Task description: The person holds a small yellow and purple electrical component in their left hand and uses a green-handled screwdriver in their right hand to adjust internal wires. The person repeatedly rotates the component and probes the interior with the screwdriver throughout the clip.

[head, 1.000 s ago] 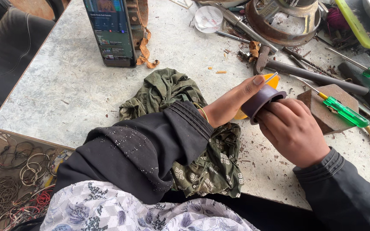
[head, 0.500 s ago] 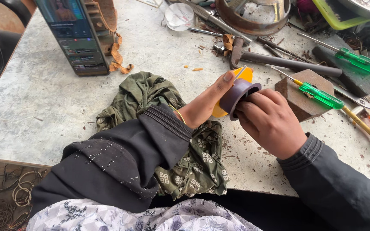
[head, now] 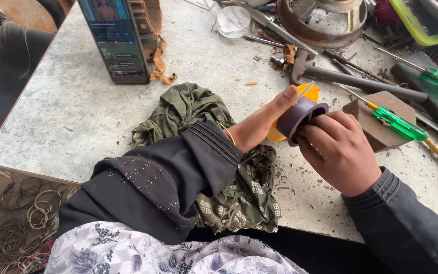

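purple spool, orange disc, olive patterned cloth

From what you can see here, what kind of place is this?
Probably a small repair workbench. Green-handled screwdrivers and a hammer lie scattered on the grey table, a rusty round metal part sits at the back, and coils of wire lie below the table's edge.

— Any screens or packages here?
— One: a tall, dark-framed rectangular phone with a lit screen, propped upright at the far left of the pale grey surface.
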